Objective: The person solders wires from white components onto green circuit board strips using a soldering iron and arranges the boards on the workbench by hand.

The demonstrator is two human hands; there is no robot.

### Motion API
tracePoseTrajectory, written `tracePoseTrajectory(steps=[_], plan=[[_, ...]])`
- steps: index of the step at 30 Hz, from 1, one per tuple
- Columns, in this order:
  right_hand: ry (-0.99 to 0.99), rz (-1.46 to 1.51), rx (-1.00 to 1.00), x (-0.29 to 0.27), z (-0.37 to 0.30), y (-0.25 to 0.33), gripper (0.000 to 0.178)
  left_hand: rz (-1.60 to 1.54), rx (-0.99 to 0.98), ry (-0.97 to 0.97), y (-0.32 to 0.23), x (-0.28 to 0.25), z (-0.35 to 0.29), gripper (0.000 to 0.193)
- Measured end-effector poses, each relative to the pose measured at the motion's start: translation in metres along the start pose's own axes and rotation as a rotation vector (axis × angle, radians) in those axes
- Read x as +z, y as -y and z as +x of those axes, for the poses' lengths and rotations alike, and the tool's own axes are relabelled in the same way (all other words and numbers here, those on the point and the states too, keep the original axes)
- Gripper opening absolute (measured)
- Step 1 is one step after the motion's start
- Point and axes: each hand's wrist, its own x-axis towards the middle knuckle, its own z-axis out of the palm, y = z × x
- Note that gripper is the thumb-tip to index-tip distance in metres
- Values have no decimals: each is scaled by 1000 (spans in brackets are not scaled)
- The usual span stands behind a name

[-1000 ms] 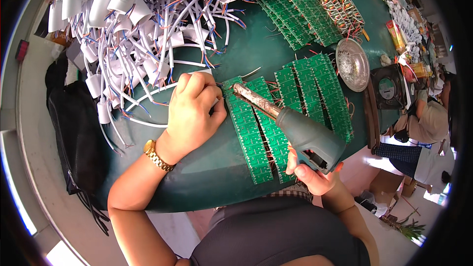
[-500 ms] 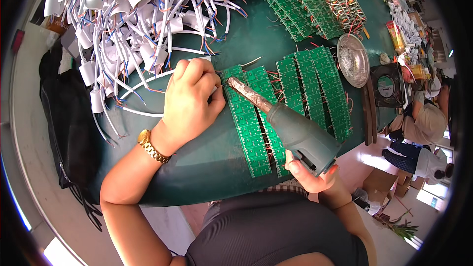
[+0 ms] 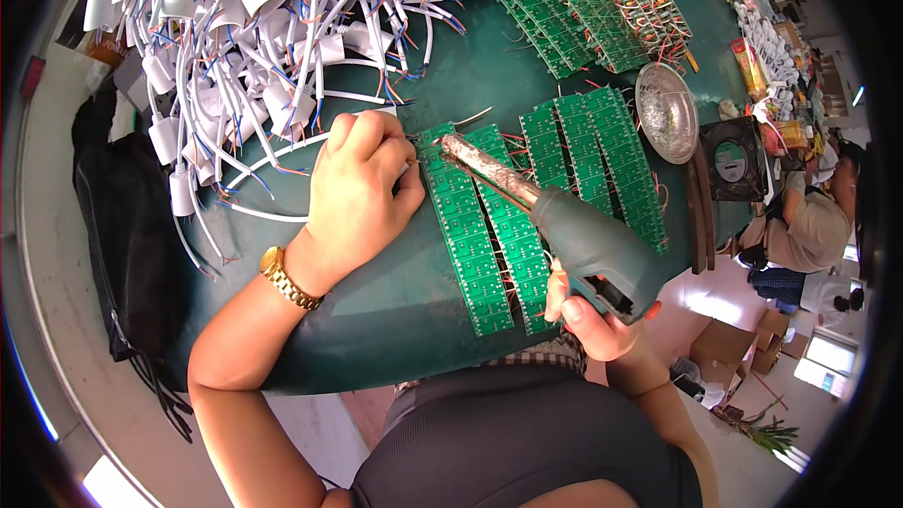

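Note:
My left hand (image 3: 362,183), closed in a pinch, rests at the upper left corner of the leftmost green circuit board strip (image 3: 467,235). A white cable (image 3: 273,214) runs in under this hand, and a pale bit of it shows between the fingers. In my right hand (image 3: 599,327) is a large soldering iron (image 3: 602,249) with a dark pistol-like body. Its thick, crusted metal tip lies over the top end of the same strip, close to my left fingertips. Whether the tip touches the board, I cannot tell.
Several more board strips (image 3: 597,150) lie to the right. White lamp holders with cables (image 3: 268,47) are heaped at the far left. Stacked boards (image 3: 536,19), a metal bowl (image 3: 666,108) and a small fan (image 3: 732,160) stand beyond. A person (image 3: 804,226) sits at the right.
The soldering iron has shifted slightly to the right with my right hand, its tip moving a little up the strip. My left hand stays in place beside the board.

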Motion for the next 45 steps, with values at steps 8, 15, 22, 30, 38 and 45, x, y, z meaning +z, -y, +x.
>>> tracePoseTrajectory(steps=[8, 15, 22, 30, 38, 45], plan=[[-136, 341, 74, -4, -7, 14, 16, -10, 18, -7, 0, 0, 0, 23], [-185, 336, 62, -2, -9, 17, 38, 3, 32, -17, -1, 0, 2, 23], [-221, 627, 103, 12, -17, 9, 58, -5, 21, -1, -1, 0, 0, 22], [-215, 491, 58, 17, -14, 8, 54, 13, 19, -4, -1, -1, -1, 22], [-274, 460, 32, 13, -13, 4, 52, 39, 3, 15, -3, -1, 1, 22], [-304, 441, 21, 9, -9, -1, 48, 66, 20, 9, -5, -2, -1, 22]])
